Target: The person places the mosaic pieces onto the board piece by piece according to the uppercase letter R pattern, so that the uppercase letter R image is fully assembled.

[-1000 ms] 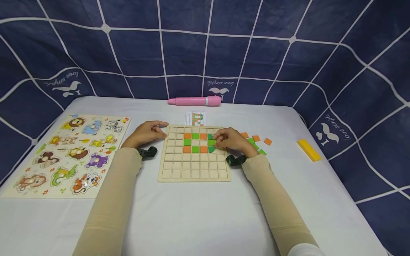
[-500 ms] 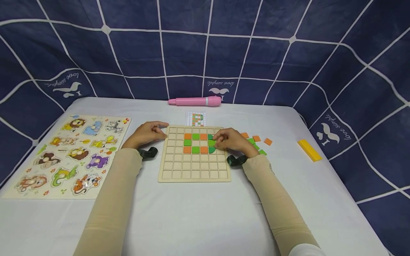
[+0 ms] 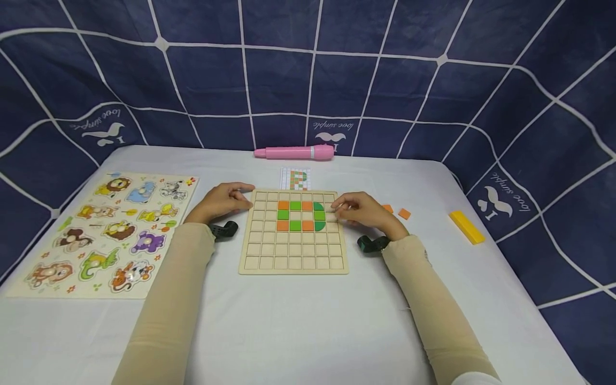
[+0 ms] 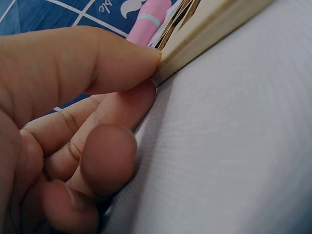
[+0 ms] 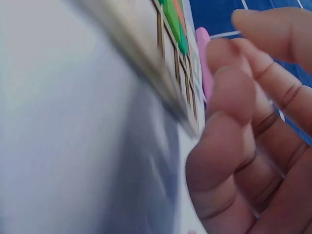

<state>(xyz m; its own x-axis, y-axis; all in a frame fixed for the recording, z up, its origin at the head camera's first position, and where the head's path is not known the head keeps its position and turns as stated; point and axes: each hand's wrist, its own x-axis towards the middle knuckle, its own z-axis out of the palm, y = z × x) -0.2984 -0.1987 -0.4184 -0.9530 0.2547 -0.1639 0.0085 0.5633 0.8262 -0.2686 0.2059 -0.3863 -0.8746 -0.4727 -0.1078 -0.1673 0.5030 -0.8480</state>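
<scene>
A square wooden grid board (image 3: 293, 262) lies flat in the middle of the table. Orange, light green and dark green tiles (image 3: 308, 225) sit in its cells, forming a ring rounded on the right side. My left hand (image 3: 220, 203) pinches the board's far left edge; in the left wrist view the thumb (image 4: 122, 63) is against the rim, a finger just below it. Over the board's right edge hovers my right hand (image 3: 363, 211), fingers loosely bent. The right wrist view shows a gap between thumb and fingertips (image 5: 229, 92) with nothing in it.
Loose orange tiles (image 3: 404, 214) lie right of the right hand, others partly hidden behind it. Beyond the board are a pattern card (image 3: 299, 179) and a pink pen-like stick (image 3: 293, 153). A yellow bar (image 3: 467, 227) lies right, an animal puzzle board (image 3: 86, 224) left.
My right hand has moved right, off the dark green tiles to the board's right edge, uncovering the ring's rounded side. My left hand has stayed at the board's edge.
</scene>
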